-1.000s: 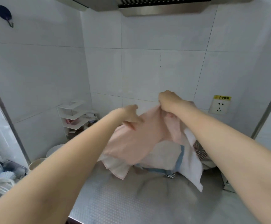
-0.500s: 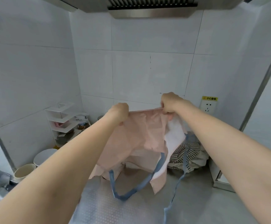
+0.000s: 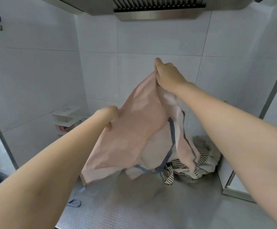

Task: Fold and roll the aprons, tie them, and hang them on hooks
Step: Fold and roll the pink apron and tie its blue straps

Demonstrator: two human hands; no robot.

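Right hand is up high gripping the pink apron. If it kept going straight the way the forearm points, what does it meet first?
Probably the white tiled back wall. The right hand points up and away, and nothing shows between it and the tiles, though depth is hard to judge. The pink apron hangs below.

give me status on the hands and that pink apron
Both hands gripping: right hand high, left hand lower. Pink apron held up, unfolded, straps dangling. Striped apron heaped behind it on the counter.

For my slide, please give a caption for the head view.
Both hands hold up a pink apron above the steel counter.
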